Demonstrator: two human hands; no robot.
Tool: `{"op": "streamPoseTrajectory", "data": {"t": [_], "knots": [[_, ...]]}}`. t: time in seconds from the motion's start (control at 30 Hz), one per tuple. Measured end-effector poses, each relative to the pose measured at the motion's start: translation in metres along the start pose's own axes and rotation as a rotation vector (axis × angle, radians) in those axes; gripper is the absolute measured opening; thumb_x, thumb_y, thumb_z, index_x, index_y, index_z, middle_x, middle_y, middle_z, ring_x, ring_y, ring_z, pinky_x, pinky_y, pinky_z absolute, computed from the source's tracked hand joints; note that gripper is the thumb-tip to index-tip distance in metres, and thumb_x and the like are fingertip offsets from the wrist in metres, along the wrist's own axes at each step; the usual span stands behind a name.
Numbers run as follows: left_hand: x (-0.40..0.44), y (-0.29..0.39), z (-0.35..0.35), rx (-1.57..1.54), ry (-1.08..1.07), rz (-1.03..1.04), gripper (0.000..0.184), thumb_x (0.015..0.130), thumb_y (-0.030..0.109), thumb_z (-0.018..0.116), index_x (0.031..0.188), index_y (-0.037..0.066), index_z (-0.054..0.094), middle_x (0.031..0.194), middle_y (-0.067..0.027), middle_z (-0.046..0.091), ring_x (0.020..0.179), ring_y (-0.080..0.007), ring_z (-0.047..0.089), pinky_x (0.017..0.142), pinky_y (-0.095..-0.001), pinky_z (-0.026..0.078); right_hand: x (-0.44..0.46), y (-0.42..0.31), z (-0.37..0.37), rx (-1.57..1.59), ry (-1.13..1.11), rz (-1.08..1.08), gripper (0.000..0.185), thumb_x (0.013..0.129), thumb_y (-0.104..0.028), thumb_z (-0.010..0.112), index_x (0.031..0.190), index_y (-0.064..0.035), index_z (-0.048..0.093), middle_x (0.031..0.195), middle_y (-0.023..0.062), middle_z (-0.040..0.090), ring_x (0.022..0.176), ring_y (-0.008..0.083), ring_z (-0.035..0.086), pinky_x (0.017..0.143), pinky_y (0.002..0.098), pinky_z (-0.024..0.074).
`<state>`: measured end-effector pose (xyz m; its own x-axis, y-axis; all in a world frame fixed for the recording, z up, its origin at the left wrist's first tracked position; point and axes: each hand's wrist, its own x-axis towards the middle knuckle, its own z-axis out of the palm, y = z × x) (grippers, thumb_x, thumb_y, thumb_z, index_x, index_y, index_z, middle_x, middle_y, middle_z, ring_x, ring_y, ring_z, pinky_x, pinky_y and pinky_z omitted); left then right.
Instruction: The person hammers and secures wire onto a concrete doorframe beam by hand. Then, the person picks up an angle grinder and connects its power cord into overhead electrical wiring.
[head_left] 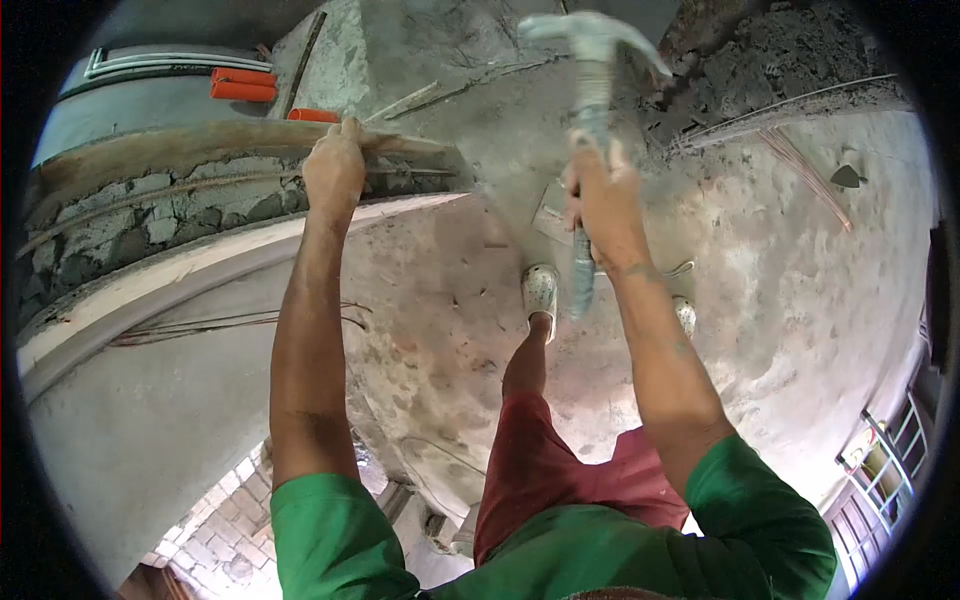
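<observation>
My right hand (607, 195) is wrapped round the handle of a claw hammer (594, 85), raised with its head up and slightly blurred by motion. My left hand (335, 172) is closed at a long wooden board (230, 142). Its fingertips are turned away, so what they pinch or grip is hidden. Below that board runs a strip of rough concrete and stones (160, 212) with a bar along it. A second, paler board (270, 243) borders the near side of the strip. The hammer is apart from the left hand and the boards.
Orange pipe pieces (243, 84) lie beyond the board, near white pipes (180, 62). Thin rods (810, 180) and a trowel-like blade (848, 177) are at the right. Dark rubble (790, 70) lies at the far right. My clog (540, 288) stands on the stained concrete floor (430, 330).
</observation>
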<state>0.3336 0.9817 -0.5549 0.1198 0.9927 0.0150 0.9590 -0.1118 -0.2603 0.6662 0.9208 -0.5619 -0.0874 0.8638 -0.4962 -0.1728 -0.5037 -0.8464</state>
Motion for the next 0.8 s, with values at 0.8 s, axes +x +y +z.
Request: {"op": "streamPoseTrajectory", "data": {"t": [0.8], "knots": [[0.001, 0.007, -0.002, -0.039, 0.015, -0.109, 0.013, 0.092, 0.018, 0.052, 0.099, 0.007, 0.055, 0.096, -0.0154, 0.063, 0.092, -0.0384, 0.062, 0.076, -0.0521, 0.049, -0.027, 0.057, -0.043, -0.337, -0.025, 0.239, 0.04, 0.093, -0.031, 0.061, 0.118, -0.001, 0.055, 0.078, 0.0043, 0.059, 0.06, 0.0147, 0.056, 0.048, 0.0312, 0.0427]]}}
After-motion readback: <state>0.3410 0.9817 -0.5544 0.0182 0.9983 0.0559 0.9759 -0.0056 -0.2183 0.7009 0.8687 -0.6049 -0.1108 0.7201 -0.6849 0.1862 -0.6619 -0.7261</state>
